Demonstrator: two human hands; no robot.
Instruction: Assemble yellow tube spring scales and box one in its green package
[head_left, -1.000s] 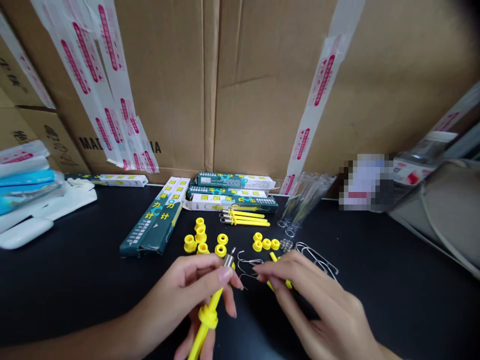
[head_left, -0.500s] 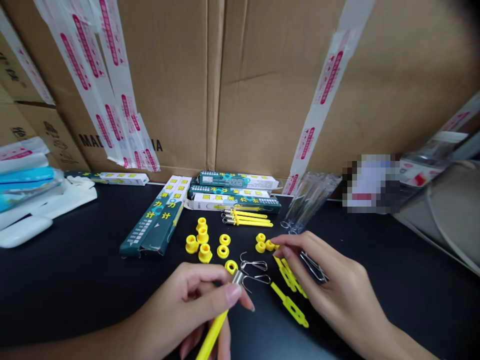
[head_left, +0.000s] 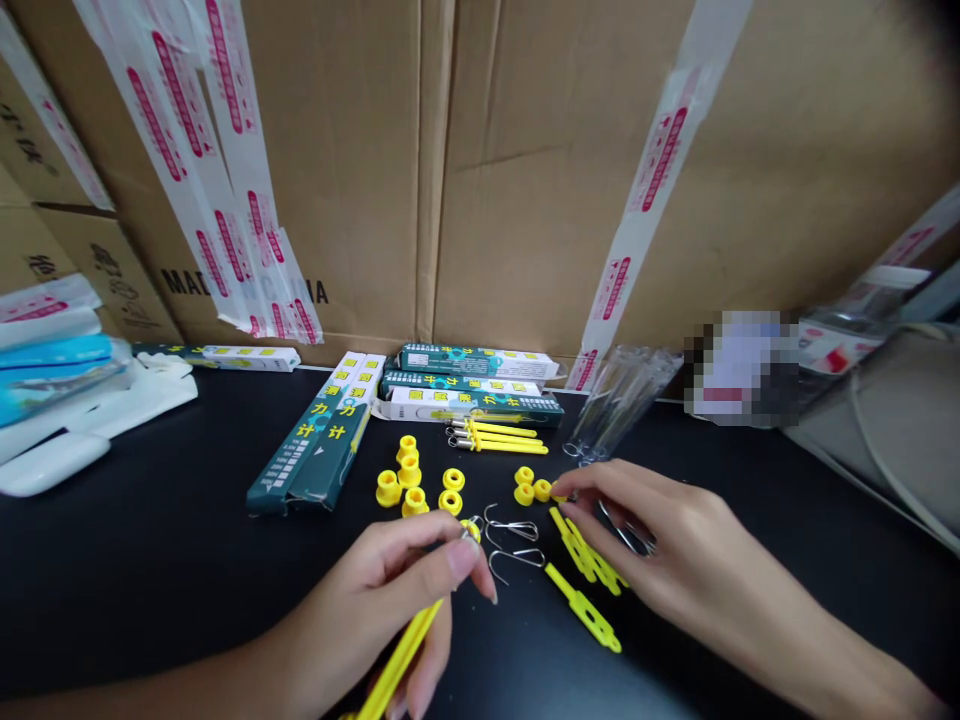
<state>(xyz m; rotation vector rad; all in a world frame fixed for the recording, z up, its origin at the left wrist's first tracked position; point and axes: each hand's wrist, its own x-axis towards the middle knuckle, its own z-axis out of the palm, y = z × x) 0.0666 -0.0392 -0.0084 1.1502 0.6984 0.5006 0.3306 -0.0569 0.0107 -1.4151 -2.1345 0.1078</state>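
Note:
My left hand (head_left: 405,590) is closed on a yellow rod (head_left: 401,655) with a metal end pinched between thumb and forefinger. My right hand (head_left: 645,520) pinches at a small yellow cap (head_left: 556,491) on the black table, its fingertips covering part of it. Between the hands lie bent metal hooks (head_left: 517,558). Flat yellow pieces (head_left: 589,612) rest just left of and below my right hand, and more metal wires (head_left: 626,530) show under its palm. Several yellow flanged caps (head_left: 409,470) and yellow rings (head_left: 452,480) stand beyond my left hand.
Behind the caps lie yellow rods with metal ends (head_left: 502,440), green and white boxes (head_left: 315,435) and clear tubes (head_left: 619,400). A large cardboard box (head_left: 360,180) stands at the back. A white case (head_left: 56,463) is at the left, a bottle (head_left: 847,330) at the right.
The yellow rod in my left hand has tilted and turned, with its metal end now less visible. My right hand has stayed near the small yellow caps, its fingertips slightly shifted.

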